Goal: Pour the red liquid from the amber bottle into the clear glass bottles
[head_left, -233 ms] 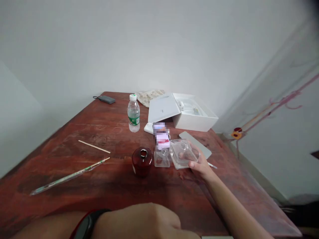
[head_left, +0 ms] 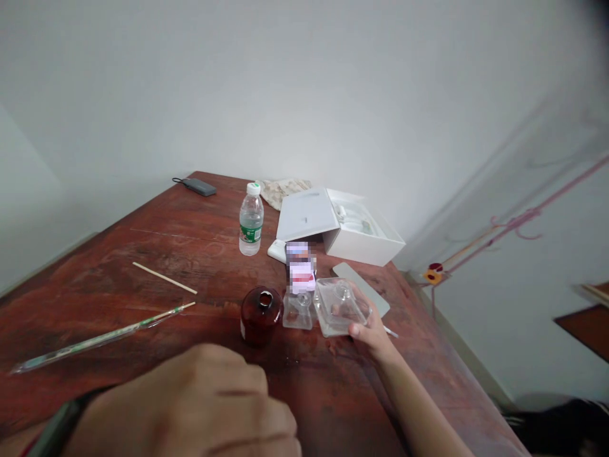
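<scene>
1. Right hand (head_left: 373,333): fingers grip the glass bottle (head_left: 340,308) at its near right edge; neck points far, squarish body.
2. Bottle sits just right of small bottle (head_left: 298,311); brown jar (head_left: 261,315) further left.
3. Left hand (head_left: 190,400): near, fingers curled shut, nothing visible in them.

And here's the right hand (head_left: 367,331) gripping a square clear glass bottle (head_left: 339,307) by its lower edge, just beside a smaller clear glass bottle (head_left: 298,311)! The left hand (head_left: 188,401) is curled over the red wooden tabletop (head_left: 143,251) (knuckles up, right in the foreground), near a dark red glass jar (head_left: 261,316), with a water bottle (head_left: 251,219) standing farther back.
</scene>
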A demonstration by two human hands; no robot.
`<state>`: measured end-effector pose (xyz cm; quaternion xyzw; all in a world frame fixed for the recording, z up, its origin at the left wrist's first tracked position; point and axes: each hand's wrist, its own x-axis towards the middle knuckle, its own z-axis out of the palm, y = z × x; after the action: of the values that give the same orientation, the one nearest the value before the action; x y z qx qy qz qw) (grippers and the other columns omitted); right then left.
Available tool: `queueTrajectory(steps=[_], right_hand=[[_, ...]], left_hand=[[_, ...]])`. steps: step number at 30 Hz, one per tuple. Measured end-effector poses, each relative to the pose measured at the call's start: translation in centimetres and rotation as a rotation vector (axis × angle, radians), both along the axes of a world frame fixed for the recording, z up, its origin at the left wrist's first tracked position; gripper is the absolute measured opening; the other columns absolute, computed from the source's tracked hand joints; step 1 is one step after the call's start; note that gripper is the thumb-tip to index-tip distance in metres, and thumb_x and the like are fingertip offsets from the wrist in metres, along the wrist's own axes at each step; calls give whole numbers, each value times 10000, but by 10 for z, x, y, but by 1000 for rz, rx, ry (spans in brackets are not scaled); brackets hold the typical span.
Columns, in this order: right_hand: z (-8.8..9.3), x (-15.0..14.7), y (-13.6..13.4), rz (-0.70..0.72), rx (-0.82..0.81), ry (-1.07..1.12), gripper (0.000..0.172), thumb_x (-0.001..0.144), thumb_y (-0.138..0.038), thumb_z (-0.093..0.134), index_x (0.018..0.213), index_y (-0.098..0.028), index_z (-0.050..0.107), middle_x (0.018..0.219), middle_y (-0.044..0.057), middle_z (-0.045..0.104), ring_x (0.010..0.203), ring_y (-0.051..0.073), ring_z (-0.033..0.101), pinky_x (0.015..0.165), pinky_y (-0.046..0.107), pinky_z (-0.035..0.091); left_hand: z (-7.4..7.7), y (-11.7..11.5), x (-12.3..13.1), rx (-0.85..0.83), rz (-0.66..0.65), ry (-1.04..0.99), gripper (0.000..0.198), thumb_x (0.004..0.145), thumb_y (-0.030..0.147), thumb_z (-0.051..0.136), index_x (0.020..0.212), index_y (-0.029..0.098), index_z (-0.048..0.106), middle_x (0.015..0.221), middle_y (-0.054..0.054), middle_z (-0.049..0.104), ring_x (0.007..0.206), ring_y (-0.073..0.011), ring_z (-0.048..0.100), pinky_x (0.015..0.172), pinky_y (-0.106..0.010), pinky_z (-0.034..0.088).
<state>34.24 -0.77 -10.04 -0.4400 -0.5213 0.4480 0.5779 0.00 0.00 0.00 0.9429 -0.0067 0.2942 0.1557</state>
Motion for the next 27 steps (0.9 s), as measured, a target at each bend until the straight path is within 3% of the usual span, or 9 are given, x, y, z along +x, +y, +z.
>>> queueTrajectory(steps=[2, 5, 7, 10, 14, 20, 23, 27], right_hand=[[-1, 0, -2, -15, -13, 7, 875, 618, -649, 950, 1341, -237, 682, 1059, 82, 751, 929, 289, 718, 793, 374, 596], [1, -1, -5, -32, -56, 15, 946, 625, -665, 944, 1414, -287, 586, 1030, 65, 735, 906, 297, 718, 792, 399, 600], [4, -2, -7, -57, -74, 22, 965, 599, -679, 953, 1402, -318, 560, 1022, 53, 711, 871, 291, 709, 770, 402, 604], [7, -3, -10, -78, -91, 26, 949, 573, -672, 968, 1366, -339, 567, 1040, 58, 691, 857, 290, 702, 719, 395, 607], [8, -4, -16, -57, -107, 17, 901, 608, -682, 952, 1354, -352, 570, 1041, 62, 710, 879, 307, 716, 669, 389, 599], [4, -3, -28, -59, -136, 0, 969, 589, -709, 946, 1398, -328, 573, 955, 58, 714, 838, 302, 710, 659, 396, 595], [-4, 0, -33, -73, -138, -32, 998, 586, -755, 920, 1415, -312, 585, 926, 67, 713, 844, 325, 707, 673, 420, 596], [-11, 7, -36, -106, -119, -36, 1005, 611, -790, 884, 1456, -338, 579, 969, 79, 723, 829, 330, 702, 679, 438, 595]], left_hand=[[-1, 28, -22, 7, 176, -59, 292, 1032, 178, 622, 1252, 342, 722, 1030, 68, 861, 825, -149, 785, 784, -256, 633], [-19, 73, -38, -79, 579, -306, 294, 1058, 167, 556, 1178, 321, 775, 1007, 70, 857, 714, -109, 762, 769, -237, 625], [-37, 95, -36, -214, 726, -313, 291, 1063, 266, 532, 1096, 283, 821, 953, 30, 858, 682, -140, 759, 750, -271, 630], [-56, 108, -25, -389, 738, -208, 290, 1010, 450, 630, 963, 257, 841, 971, -13, 865, 789, -205, 788, 788, -304, 629], [-64, 104, -14, -493, 682, -152, 330, 995, 466, 628, 910, 220, 831, 946, -39, 863, 865, -233, 793, 787, -291, 599], [-80, 109, -5, -689, 651, -45, 430, 1054, 465, 482, 1084, 170, 793, 963, -77, 859, 660, -186, 744, 620, -266, 600], [-87, 116, -7, -663, 686, 5, 407, 1033, 457, 505, 1047, 167, 791, 867, -74, 844, 657, -196, 743, 578, -256, 572], [-93, 123, -17, -526, 760, 103, 227, 928, 382, 659, 839, 213, 781, 768, -42, 809, 690, -218, 735, 620, -259, 520]])
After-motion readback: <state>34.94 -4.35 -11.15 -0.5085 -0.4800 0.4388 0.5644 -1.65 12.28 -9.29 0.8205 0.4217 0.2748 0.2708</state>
